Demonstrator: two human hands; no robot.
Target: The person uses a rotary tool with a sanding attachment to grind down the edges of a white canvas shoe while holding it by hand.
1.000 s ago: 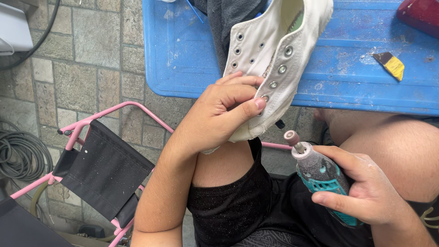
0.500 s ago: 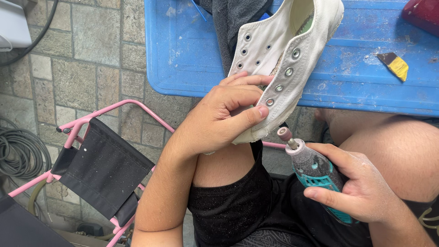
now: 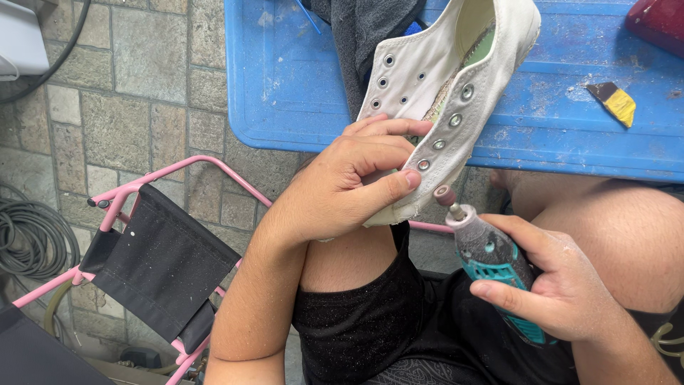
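My left hand (image 3: 349,182) grips the toe end of a white canvas shoe (image 3: 445,100) without laces, thumb pressed along its side by the metal eyelets. The shoe's heel end rests on a blue plastic table (image 3: 292,78). My right hand (image 3: 563,285) holds a teal and grey rotary tool (image 3: 491,260). Its small pinkish grinding tip (image 3: 445,194) sits just beside the shoe's front edge, close to my left thumb; contact cannot be told.
A dark grey cloth (image 3: 370,32) lies on the table behind the shoe. A yellow and black scrap (image 3: 614,100) and a dark red object (image 3: 659,21) sit at the right. A pink-framed black folding stool (image 3: 157,257) and coiled cable (image 3: 32,235) are on the stone floor.
The rotary tool's tip has risen and come closer to the shoe's front edge. My left hand has turned the shoe slightly, keeping its grip.
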